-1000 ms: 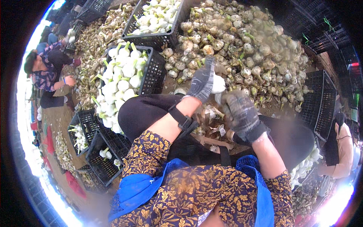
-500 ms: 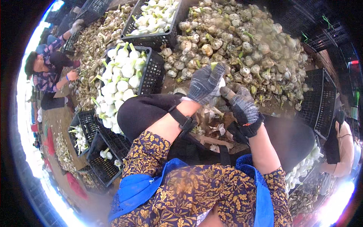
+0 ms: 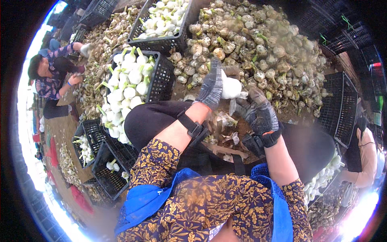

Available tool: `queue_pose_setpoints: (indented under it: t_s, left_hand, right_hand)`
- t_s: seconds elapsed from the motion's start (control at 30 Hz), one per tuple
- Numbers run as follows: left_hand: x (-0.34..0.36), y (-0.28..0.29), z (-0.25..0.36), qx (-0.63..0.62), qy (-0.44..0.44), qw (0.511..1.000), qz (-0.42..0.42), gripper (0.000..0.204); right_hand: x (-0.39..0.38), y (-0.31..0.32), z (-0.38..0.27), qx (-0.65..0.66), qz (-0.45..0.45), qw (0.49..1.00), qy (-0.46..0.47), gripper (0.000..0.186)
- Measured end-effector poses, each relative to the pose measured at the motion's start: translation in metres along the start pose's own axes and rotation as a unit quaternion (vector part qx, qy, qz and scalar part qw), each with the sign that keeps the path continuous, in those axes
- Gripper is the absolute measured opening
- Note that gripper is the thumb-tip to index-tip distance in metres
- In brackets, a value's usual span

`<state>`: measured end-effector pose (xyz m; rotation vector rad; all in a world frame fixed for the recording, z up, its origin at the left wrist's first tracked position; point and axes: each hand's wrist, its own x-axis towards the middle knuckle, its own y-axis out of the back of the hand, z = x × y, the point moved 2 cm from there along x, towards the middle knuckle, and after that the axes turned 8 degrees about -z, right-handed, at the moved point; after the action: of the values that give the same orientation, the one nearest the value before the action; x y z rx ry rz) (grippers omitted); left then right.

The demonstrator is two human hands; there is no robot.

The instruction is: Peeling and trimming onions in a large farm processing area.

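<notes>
My left hand (image 3: pixel 211 85), in a grey work glove, grips a white peeled bulb (image 3: pixel 231 88) at the middle of the view. My right hand (image 3: pixel 261 114), also gloved, sits just right of the bulb and pulls at its loose skin and roots. Peelings (image 3: pixel 225 121) lie on my lap below both hands. A big heap of unpeeled, dirt-coloured bulbs (image 3: pixel 258 48) rises right beyond my hands.
A black crate (image 3: pixel 163 76) of white peeled bulbs stands at my left knee, another crate (image 3: pixel 161 22) behind it. Smaller black crates (image 3: pixel 109 177) sit at lower left, empty crates (image 3: pixel 340 105) at right. Another person (image 3: pixel 50 76) works at far left; a person's sleeve (image 3: pixel 365 157) shows at right.
My left hand has risen with the bulb turned white side out. My right hand moved up from my lap to the bulb and is stripping it.
</notes>
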<state>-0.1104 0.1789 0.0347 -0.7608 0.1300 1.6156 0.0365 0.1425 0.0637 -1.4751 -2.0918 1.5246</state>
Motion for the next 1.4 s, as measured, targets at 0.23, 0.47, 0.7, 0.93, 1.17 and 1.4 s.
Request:
queue_pose_setpoints:
  t_s: [0.23, 0.47, 0.7, 0.93, 1.17, 1.4]
  left_hand:
    - [-0.010, -0.009, -0.014, 0.052, 0.035, 0.998, -0.028, 0.050]
    - [-0.008, -0.008, -0.003, -0.181, -0.046, 0.982, -0.030, 0.034]
    - [-0.006, -0.001, 0.001, -0.094, 0.014, 0.995, 0.020, 0.035]
    - [-0.021, -0.002, -0.003, 0.513, -0.457, 0.722, 0.076, 0.046]
    - [-0.019, -0.004, 0.008, 0.252, -0.217, 0.943, 0.027, 0.052]
    - [-0.019, -0.009, 0.009, 0.098, -0.030, 0.991, 0.085, 0.058]
  right_hand:
    - [0.006, 0.005, -0.003, -0.181, 0.114, 0.971, 0.106, 0.022]
    - [0.015, 0.058, -0.002, -0.485, 0.259, 0.835, 0.032, 0.025]
    - [0.008, 0.021, -0.004, -0.416, 0.118, 0.899, -0.075, 0.041]
    - [0.012, -0.022, -0.001, -0.325, 0.108, 0.939, -0.029, 0.055]
    - [0.005, -0.016, 0.002, -0.293, 0.061, 0.954, -0.005, 0.028]
    - [0.008, 0.000, 0.000, -0.490, 0.156, 0.850, 0.113, 0.024]
